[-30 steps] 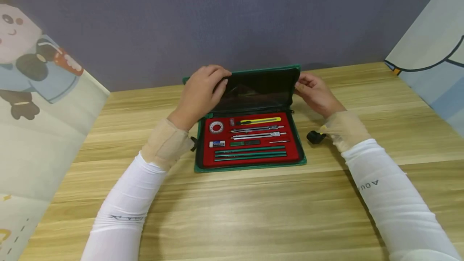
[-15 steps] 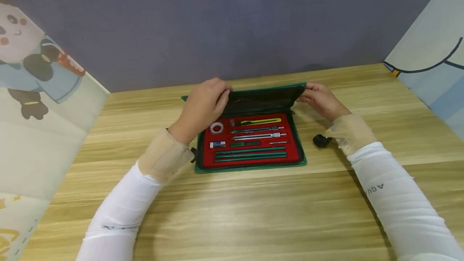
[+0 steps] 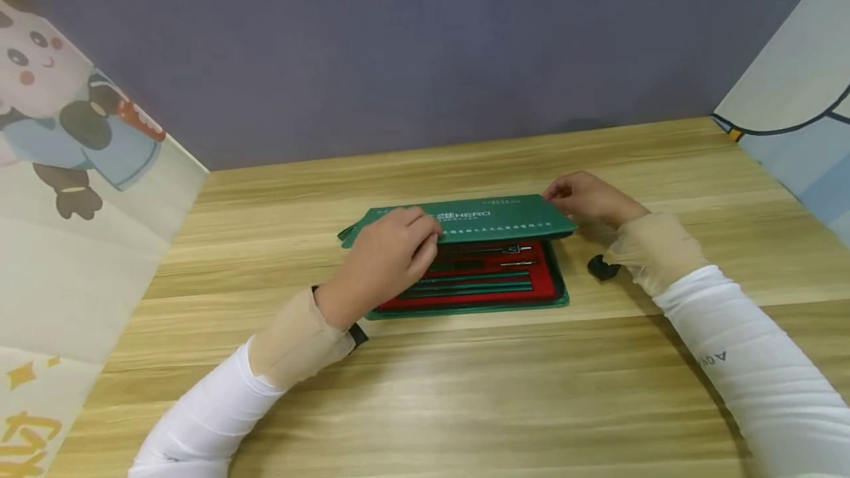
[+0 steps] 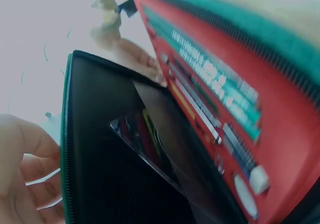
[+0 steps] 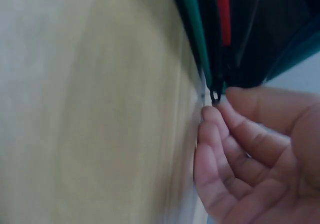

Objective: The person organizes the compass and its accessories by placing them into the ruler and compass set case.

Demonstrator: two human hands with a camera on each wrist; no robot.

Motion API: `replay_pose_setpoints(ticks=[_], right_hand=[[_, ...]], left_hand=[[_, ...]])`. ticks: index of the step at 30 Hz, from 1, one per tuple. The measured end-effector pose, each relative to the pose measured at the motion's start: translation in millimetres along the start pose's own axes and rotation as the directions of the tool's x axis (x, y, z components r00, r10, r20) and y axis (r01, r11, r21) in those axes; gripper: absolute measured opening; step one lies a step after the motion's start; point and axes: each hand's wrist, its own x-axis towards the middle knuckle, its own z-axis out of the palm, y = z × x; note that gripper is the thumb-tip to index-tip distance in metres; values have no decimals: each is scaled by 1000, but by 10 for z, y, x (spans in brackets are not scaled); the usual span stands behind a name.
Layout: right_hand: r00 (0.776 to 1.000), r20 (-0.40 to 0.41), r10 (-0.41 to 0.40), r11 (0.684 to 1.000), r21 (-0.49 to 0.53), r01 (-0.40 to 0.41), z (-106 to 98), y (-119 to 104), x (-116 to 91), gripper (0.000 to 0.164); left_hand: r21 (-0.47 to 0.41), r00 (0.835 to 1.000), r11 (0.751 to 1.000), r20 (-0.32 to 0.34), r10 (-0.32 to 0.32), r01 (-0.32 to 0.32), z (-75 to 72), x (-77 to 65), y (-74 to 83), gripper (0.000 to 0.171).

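Observation:
A green zip case of drawing tools lies on the table, its lid point(image 3: 518, 214) tilted partly down over the red tray point(image 3: 546, 282). Dark green pencils point(image 3: 481, 288) and the end of a silver compass point(image 3: 518, 248) show under the lid in the head view. My left hand point(image 3: 397, 248) holds the lid's front edge with bent fingers. At the case's back right corner, my right hand point(image 3: 587, 196) pinches the zipper pull point(image 5: 215, 95) between thumb and fingers. The left wrist view shows the lid's black inner side point(image 4: 100, 149) with a clear pocket, and an eraser point(image 4: 259, 179) in the tray.
Wood-grain tabletop point(image 3: 478, 389) surrounds the case. A grey-blue panel point(image 3: 425, 57) rises behind the table, and cartoon-printed walls point(image 3: 40, 242) flank it. Dark wrist devices point(image 3: 603, 267) sit at both wrists.
My left hand has brought the lid forward and down from nearly upright, so its lettered outer face now shows. My right hand has moved slightly right and down, staying at the back right corner.

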Motion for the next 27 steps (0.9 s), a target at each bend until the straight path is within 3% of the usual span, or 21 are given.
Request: replay_pose_setpoints(ticks=[6,13,21,27], right_hand=[[999,-46,-23,999,-50,21,56,-84,1,25],[997,-71,-11,998,-56,7,58,-90,-23,22],[997,-78,3,998,-68,-9,46,-66,-16,18],[997,-74,-21,996,-87,14,47,-78,-22,12]], left_hand=[[36,994,999,107,-11,7,70,-115,136,12],[59,970,997,235,-63,50,167,-170,253,16],[119,953,991,289,-91,58,273,-184,306,16],[125,951,991,297,-83,48,331,-216,314,17]])
